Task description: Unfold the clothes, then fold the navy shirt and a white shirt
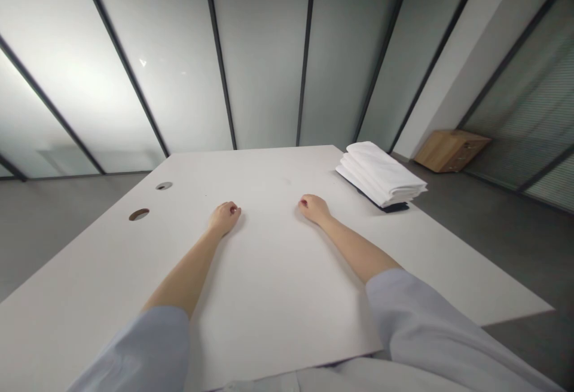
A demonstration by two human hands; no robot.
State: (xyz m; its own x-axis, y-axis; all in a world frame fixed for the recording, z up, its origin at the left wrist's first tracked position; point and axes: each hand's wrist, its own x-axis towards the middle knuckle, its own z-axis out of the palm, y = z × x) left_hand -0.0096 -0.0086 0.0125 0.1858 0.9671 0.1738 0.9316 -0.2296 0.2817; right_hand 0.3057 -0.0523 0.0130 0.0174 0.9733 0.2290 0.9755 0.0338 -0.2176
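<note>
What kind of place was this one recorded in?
Probably an office or meeting room: there are frosted glass partitions with dark frames, a large white table with round cable holes cut in its top, and a low wooden cabinet on the floor beyond.

Hands [225, 219] [314, 208]: two; table [278, 290]: one. White cloth stack [381, 172]: one; dark flat item [396, 207]: one. Table holes [164, 186] [139, 214]: two; wooden cabinet [443, 150]: one.

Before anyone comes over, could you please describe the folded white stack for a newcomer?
Find the white table in front of the frosted panels. On its right side, past the right hand, sits a stack of folded white cloth. Its soft white layers set it apart from the flat dark item peeking out beneath.
</note>
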